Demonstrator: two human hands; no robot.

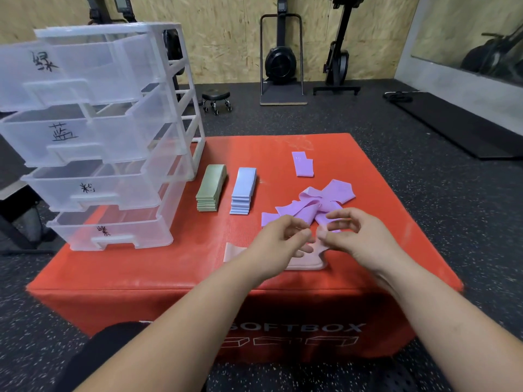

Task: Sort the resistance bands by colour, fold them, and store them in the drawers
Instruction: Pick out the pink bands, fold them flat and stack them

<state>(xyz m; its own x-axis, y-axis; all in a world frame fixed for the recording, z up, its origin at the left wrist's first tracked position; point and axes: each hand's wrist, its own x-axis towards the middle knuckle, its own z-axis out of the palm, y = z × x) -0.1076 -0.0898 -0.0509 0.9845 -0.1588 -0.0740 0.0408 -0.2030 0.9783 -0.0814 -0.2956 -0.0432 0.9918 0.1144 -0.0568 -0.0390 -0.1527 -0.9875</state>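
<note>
Pink band [307, 264] lies at the front of the red box [169, 267], under both hands. The right hand [356, 236] appears to pinch its raised edge; the left hand [278, 241] is curled over it, and whether it holds anything cannot be told. Risks: a one-sided hold may let the fold skew or spring open, and the loose purple pile [317, 205] just behind could snag on a fingertip, mixing the colours.

The drawers [93, 142] are seen as translucent, glossy plastic; the bands [314, 205] as matt woven cloth; the red surface [158, 273] as faintly textured vinyl.
</note>
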